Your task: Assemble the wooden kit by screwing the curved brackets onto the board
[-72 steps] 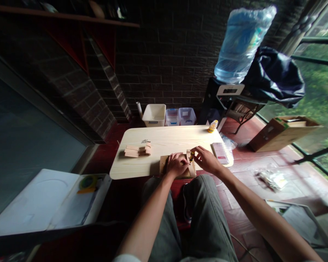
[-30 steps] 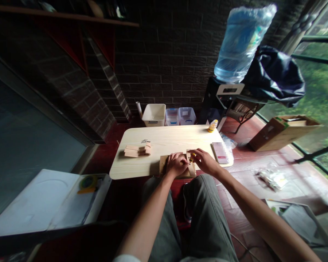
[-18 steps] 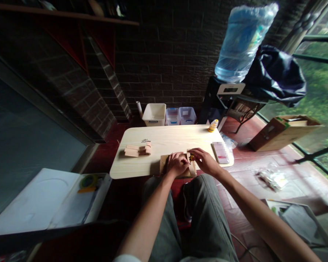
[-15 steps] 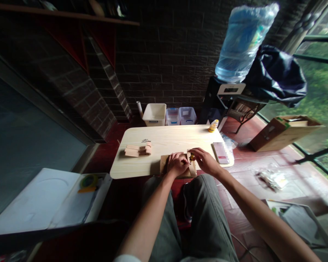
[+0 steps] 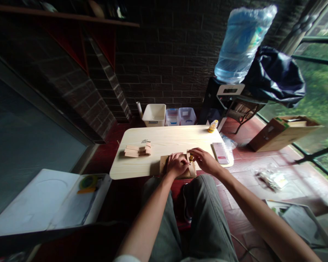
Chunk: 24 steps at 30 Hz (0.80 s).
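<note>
The wooden block sits at the near edge of the counter, just above the knees, with its longer side running left to right. Across its right end lies a pale wooden strip, its long axis pointing away from the body. The left hand presses flat over the block's middle; whether its curled finger and thumb pinch anything, I cannot tell. The right hand holds a small yellow-and-black tool in its fingertips, narrowed around the handle. That tool is what matters here — it stands to the left of the right hand, nearly upright, its metal tip down over the strip and just beside the left hand's thumb side. Touching or not is too small to tell.

Farther left on the counter lie shaped wooden pieces — and, just past them, small dark hardware. A yellow-based bottle stands by the far right corner.
</note>
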### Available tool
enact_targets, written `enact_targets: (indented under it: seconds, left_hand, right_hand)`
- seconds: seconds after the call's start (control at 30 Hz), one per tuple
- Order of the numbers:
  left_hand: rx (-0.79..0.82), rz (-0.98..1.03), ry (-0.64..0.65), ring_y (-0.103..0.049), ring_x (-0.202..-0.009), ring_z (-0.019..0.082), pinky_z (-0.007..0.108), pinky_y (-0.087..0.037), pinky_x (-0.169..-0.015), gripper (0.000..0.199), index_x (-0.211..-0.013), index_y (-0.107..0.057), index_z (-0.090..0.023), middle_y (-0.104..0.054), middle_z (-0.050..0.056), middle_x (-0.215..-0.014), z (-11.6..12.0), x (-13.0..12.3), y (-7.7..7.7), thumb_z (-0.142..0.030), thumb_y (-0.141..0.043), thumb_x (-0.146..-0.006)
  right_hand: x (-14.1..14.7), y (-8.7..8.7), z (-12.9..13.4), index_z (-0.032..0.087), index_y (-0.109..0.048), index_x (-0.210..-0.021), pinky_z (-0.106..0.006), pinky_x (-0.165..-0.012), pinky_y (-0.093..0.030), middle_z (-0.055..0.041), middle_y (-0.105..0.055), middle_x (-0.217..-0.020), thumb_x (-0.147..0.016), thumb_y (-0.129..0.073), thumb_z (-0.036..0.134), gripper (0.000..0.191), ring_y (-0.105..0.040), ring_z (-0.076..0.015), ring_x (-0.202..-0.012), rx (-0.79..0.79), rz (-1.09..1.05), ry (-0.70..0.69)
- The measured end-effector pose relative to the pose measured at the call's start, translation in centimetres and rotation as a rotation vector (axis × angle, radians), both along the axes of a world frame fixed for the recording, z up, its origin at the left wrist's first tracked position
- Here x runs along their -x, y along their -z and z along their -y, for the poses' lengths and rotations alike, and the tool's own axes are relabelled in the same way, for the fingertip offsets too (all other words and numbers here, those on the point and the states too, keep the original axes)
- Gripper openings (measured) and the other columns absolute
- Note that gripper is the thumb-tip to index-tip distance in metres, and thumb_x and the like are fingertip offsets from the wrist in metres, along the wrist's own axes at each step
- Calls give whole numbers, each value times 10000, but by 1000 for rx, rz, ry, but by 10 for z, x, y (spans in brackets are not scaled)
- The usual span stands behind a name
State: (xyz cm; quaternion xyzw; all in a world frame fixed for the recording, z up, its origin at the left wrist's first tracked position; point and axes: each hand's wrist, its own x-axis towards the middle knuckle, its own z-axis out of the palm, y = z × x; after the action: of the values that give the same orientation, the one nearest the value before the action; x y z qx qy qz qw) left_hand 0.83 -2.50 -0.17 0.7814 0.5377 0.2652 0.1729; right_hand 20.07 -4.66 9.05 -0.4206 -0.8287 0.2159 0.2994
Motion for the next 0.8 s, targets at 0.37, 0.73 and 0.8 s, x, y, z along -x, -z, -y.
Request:
enact_targets:
  seconds: [0.37,0.73,0.8]
  left_hand:
    - [-46,8,-21,-495,-1317,247,449,-345,-1164,131,-803,-719,-313,-641,-25,-1337,-2,0,10,-422,-669,-856]
    - [-44,-7,-6,-499,-1319,247,445,-338,-1173,135,-801,-718,-309,-645,-22,-1335,-1,0,6,-420,-667,-859]
    - [-40,-4,-6,-500,-1317,245,447,-339,-1172,132,-817,-721,-315,-641,-28,-1342,-1,0,7,-430,-670,-857]
  right_hand:
    - [-2,-1,-3,253,-652,-1275,-278,-703,-555,-83,-649,-1111,-992,-551,271,301,-679,-156,-789,24,40,76]
    - [0,-6,1,243,-598,-1351,-336,-895,-547,-101,-640,-1258,-985,-437,96,425,-682,-184,-1001,27,39,-4]
    - [0,-3,0,233,-624,-1295,-298,-799,-551,-95,-648,-1196,-995,-483,151,341,-687,-160,-876,30,54,35]
